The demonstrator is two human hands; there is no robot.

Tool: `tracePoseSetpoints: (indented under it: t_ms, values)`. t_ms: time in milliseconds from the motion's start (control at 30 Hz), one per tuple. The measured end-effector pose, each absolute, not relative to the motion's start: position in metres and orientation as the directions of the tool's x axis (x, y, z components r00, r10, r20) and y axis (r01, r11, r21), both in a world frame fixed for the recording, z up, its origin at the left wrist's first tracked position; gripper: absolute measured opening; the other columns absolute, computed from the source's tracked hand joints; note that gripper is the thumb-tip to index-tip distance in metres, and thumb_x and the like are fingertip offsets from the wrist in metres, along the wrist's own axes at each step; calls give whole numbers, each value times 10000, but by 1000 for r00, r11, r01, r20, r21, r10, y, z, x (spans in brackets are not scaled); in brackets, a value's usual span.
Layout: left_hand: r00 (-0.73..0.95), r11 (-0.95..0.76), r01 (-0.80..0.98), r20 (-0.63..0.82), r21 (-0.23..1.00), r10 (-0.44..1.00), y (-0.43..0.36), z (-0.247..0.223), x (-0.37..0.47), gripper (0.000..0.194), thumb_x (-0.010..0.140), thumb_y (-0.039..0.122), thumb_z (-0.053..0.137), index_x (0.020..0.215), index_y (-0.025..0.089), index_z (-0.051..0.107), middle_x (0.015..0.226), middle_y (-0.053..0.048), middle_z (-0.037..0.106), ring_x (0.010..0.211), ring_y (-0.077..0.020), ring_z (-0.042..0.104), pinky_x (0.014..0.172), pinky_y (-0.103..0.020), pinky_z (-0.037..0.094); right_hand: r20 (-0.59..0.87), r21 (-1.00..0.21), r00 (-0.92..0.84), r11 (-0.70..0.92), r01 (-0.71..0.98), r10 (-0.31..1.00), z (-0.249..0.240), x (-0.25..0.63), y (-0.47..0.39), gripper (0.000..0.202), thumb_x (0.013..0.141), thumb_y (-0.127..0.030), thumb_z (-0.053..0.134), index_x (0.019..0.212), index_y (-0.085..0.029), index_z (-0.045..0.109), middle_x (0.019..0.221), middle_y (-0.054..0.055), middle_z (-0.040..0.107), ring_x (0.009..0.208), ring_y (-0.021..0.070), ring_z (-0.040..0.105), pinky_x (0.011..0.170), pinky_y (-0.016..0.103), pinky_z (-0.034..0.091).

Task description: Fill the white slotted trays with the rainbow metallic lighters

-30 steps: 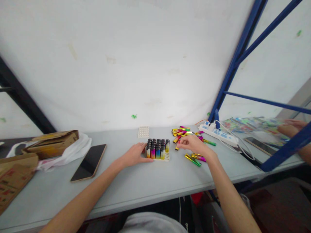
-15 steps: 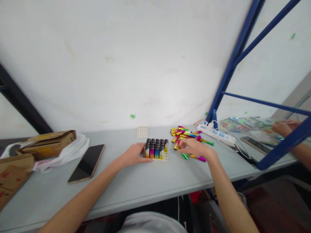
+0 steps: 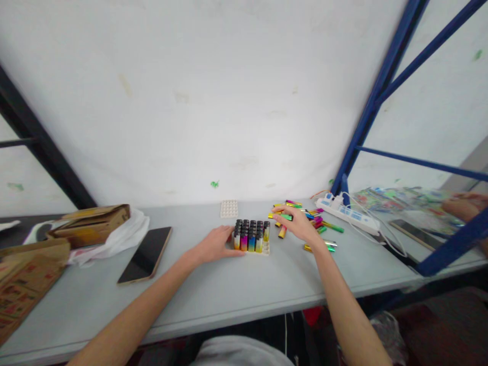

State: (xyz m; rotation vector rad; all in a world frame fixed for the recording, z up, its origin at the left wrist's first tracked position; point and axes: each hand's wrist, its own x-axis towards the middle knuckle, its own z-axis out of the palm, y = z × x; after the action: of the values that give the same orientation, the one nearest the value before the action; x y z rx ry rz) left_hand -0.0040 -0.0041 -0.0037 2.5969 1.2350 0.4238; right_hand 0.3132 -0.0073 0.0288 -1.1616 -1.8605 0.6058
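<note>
Upright lighters [image 3: 252, 243] with black tops and shiny coloured bodies stand in rows in a white holed tray [image 3: 266, 250], with free holes at its right end. My left hand [image 3: 215, 245] is closed around the tray's left end, thumb along the front and fingers behind. In the fingertips of my right hand [image 3: 298, 224] is a yellow-green lighter [image 3: 280, 216], held nearly level, right of the tray and above the table. Below and behind that hand lies a loose pile of metallic coloured lighters [image 3: 317, 219], partly hidden by it.
A second white holed tray [image 3: 229, 209] lies near the wall. To the left are a phone [image 3: 145, 255], a white plastic bag [image 3: 129, 231] and cardboard boxes [image 3: 34, 279]. On the right are a power strip [image 3: 348, 214], a blue frame post [image 3: 453, 244] and another person's hand [image 3: 463, 206].
My right hand has risen from the scattered lighters and now holds a yellow-green one. My left hand stays at the tray. The whole view has shifted slightly.
</note>
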Motion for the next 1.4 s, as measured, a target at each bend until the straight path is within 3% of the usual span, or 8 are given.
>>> tracePoseSetpoints:
  t_ms: [100,267,467,633,767,1033,1233,1400]
  values:
    - [607,-626,710,168,323,776,-3,-5,-5,630,791,783,682,1021,199,628,1000,-87,698,916,-302,652,811,-379,493,418,-805,-171,451,385,892,28,311,-6,395,849,-557,747,998,-192,717,940,59,736,722,196,648,648,324,548]
    - [593,-609,708,169,358,787,-2,-6,-5,635,761,796,698,995,210,624,960,-76,695,896,-293,647,815,-379,498,353,-860,-154,385,335,923,44,319,-19,460,854,-640,716,806,-182,702,772,43,672,701,190,614,628,311,528]
    - [603,-616,709,157,343,782,-3,-4,-5,641,782,786,687,1024,195,629,993,-96,696,926,-314,650,830,-399,498,243,-965,-216,259,48,946,43,312,-28,464,924,-665,625,909,-202,638,842,32,646,724,162,615,696,313,556]
    - [606,-618,712,152,333,781,-4,-3,-4,633,792,772,689,1032,188,638,1006,-101,694,938,-320,652,830,-394,500,203,-978,-197,189,-86,959,33,300,-23,479,877,-690,671,950,-233,548,656,-88,368,507,84,331,447,203,310]
    - [606,-619,712,155,331,780,-5,-2,-4,633,790,776,689,1031,192,639,1001,-99,696,931,-315,651,829,-391,503,149,-989,-159,151,0,976,26,291,-18,583,836,-787,624,782,-233,449,613,-99,283,485,77,235,440,215,196]
    - [615,-627,714,149,311,775,-4,-4,-3,613,803,750,698,1033,184,635,1016,-111,699,927,-317,654,824,-397,503,366,-854,94,294,429,926,12,278,-15,590,914,-716,493,581,-244,370,544,-29,384,550,143,374,515,290,275]
    - [608,-621,714,154,322,779,-1,-8,-4,619,789,745,720,1043,187,637,1010,-108,703,930,-314,650,845,-404,501,411,-818,185,272,506,893,7,275,-12,485,868,-600,475,553,-260,335,531,-18,382,551,157,376,529,309,253]
    - [612,-623,717,145,312,777,-3,-5,-4,593,805,737,712,1026,193,631,1008,-100,698,920,-304,650,828,-386,498,369,-827,129,262,496,921,7,274,-12,513,881,-655,466,575,-253,373,539,-20,412,560,155,389,534,298,283]
